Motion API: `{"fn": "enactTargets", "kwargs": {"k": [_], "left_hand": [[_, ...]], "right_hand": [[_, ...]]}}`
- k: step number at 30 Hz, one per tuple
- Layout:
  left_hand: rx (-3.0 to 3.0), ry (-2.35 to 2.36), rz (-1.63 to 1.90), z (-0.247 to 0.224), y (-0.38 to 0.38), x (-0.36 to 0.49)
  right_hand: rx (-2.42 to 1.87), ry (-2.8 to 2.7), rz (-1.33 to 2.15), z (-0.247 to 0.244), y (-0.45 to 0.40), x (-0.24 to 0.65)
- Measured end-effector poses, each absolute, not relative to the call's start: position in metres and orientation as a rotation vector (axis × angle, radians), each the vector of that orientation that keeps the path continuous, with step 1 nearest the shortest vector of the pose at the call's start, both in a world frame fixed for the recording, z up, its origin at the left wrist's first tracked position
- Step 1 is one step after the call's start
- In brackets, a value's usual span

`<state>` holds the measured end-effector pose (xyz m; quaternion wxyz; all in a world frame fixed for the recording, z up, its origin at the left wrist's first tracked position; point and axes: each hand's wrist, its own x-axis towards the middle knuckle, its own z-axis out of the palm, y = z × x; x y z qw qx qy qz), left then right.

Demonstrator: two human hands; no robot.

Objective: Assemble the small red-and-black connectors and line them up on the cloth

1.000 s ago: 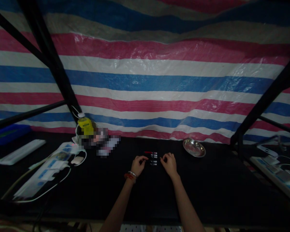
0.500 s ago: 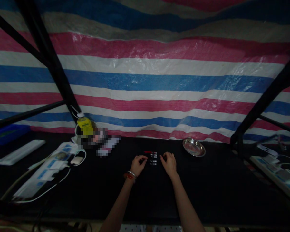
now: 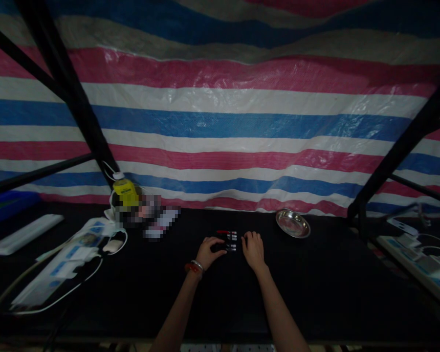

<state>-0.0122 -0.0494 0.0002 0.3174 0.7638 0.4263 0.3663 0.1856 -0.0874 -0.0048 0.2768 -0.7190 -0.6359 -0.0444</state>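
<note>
A short row of small slim tubes [image 3: 233, 238] lies on the black tabletop between my hands. The far one is red with a silver end [image 3: 225, 231]; the others look dark with shiny silver right ends. My left hand [image 3: 207, 253], with a bracelet on the wrist, is at the left ends of the row. Its thumb and forefinger are apart, with the thumb by the nearest dark tube; whether it touches is too small to make out. Just right of the silver ends, my right hand [image 3: 254, 251] rests on the table, fingers loosely bent and holding nothing visible.
Behind my right hand stands a round metal dish [image 3: 293, 224]. Power strips with cables [image 3: 64, 264] lie on the left, near a yellow-labelled bottle [image 3: 125, 190]. Another power strip [image 3: 418, 259] is at the right. Black frame bars and a striped sheet [image 3: 242, 124] bound the table.
My left thumb and forefinger have spread wider and the thumb has come nearer to me along the row. My right fingers have flattened toward the table. The view has shifted slightly.
</note>
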Motion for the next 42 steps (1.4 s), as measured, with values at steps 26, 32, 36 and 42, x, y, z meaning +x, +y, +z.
{"fn": "enactTargets", "kwargs": {"k": [26, 32, 36, 42], "left_hand": [[2.061, 1.193, 0.921, -0.008, -0.048, -0.011], [2.042, 1.211, 0.954, -0.009, -0.047, -0.011], [2.051, 1.205, 0.953, -0.011, -0.046, -0.01], [2.042, 1.214, 0.946, -0.01, -0.047, -0.01]], "right_hand": [[-1.576, -1.715, 0.181, -0.008, -0.085, 0.189], [-1.573, -1.729, 0.181, -0.007, -0.085, 0.188], [-1.568, -1.761, 0.14, -0.006, -0.086, 0.187], [-1.592, -1.768, 0.133, -0.003, -0.087, 0.186]]}}
